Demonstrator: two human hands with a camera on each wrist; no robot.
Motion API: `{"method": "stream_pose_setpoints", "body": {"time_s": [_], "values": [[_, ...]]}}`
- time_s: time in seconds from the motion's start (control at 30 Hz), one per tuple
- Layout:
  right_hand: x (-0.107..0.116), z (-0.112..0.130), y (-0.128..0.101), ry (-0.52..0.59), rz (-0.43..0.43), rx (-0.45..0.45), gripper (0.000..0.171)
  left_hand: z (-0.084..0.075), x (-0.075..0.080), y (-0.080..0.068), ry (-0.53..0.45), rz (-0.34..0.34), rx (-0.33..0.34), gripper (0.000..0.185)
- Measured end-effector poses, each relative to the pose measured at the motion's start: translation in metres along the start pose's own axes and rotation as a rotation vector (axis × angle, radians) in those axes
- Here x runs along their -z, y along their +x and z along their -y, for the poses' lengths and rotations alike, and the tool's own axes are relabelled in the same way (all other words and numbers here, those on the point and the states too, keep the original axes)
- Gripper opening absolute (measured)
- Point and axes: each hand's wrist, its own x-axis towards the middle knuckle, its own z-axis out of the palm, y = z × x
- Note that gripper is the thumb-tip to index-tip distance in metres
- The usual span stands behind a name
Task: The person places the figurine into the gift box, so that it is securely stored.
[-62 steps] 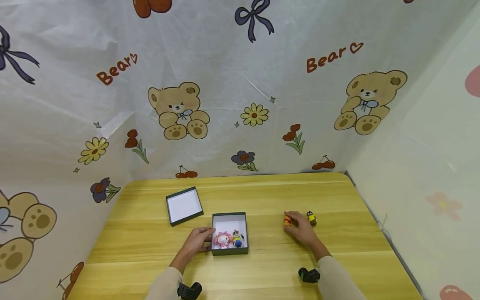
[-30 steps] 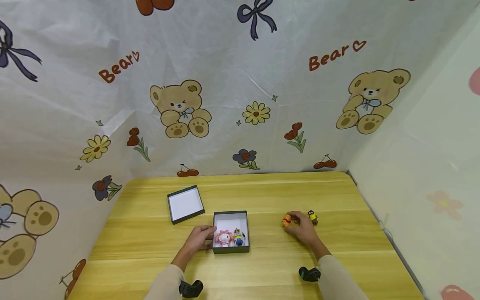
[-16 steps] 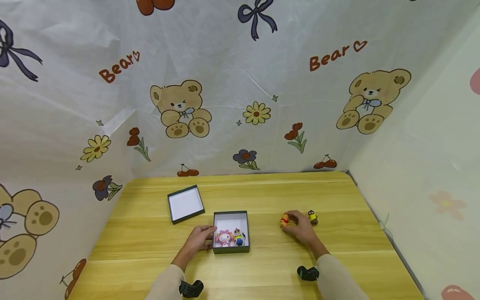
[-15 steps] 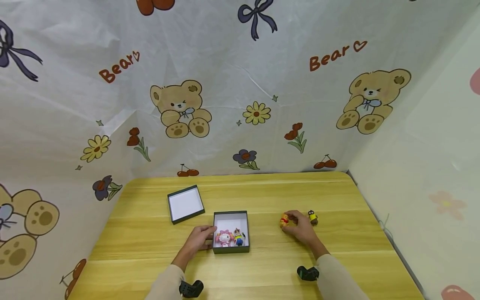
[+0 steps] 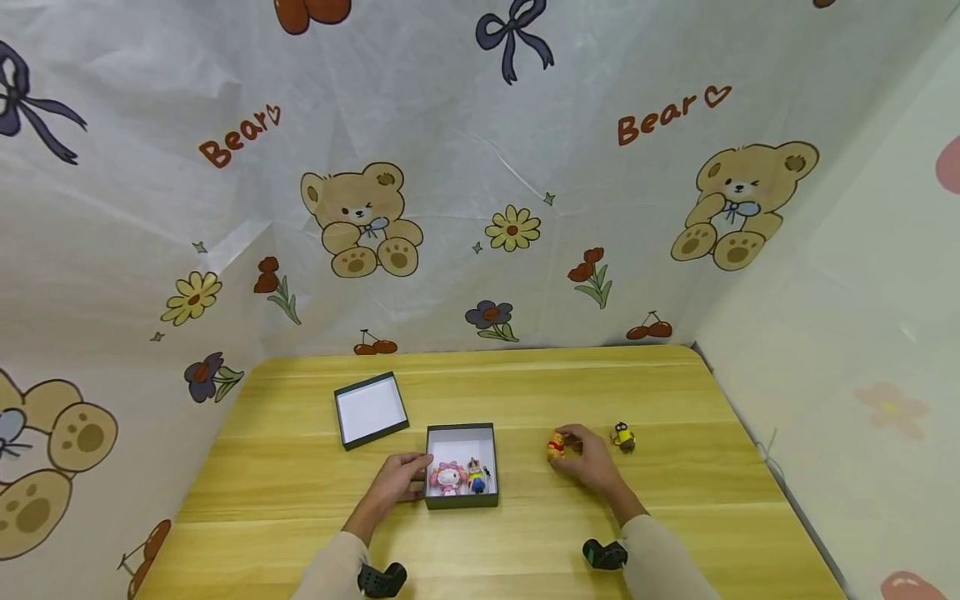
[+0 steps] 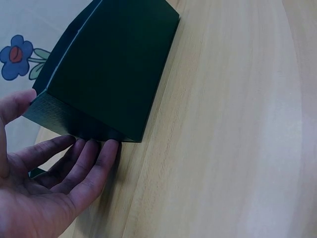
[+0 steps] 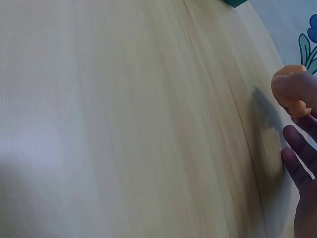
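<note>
Orange-yellow figurine (image 5: 556,447) — seemingly a bear, red-shirted — pinched by right hand (image 5: 588,463) fingers (image 7: 292,87).

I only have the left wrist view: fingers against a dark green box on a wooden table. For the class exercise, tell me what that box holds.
Observer: The dark green box is open on top and holds two small figures, a pink and white one and a yellow and blue one.
Operator: What is the other hand doing?
Observer: The right hand pinches a small orange figure, to the right of the box.
Operator: Anything else out there?
Observer: The box lid lies upturned behind the left hand, and a small yellow figure stands beyond the right hand.
</note>
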Motion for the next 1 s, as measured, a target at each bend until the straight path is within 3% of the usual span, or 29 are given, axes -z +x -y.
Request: {"method": "stream_pose_setpoints", "body": {"time_s": [0.13, 0.7, 1.0], "values": [[-0.006, 0.003, 0.001, 0.021, -0.003, -0.015, 0.048, 0.011, 0.001, 0.008, 0.014, -0.017, 0.009, 0.052], [-0.014, 0.027, 0.007, 0.011, 0.036, 0.158, 0.045, 0.01, 0.001, 0.008, 0.022, -0.037, 0.022, 0.054], [-0.016, 0.037, 0.01, -0.006, 0.052, 0.18, 0.045, 0.009, -0.001, 0.007, 0.022, -0.039, 0.024, 0.052]]}}
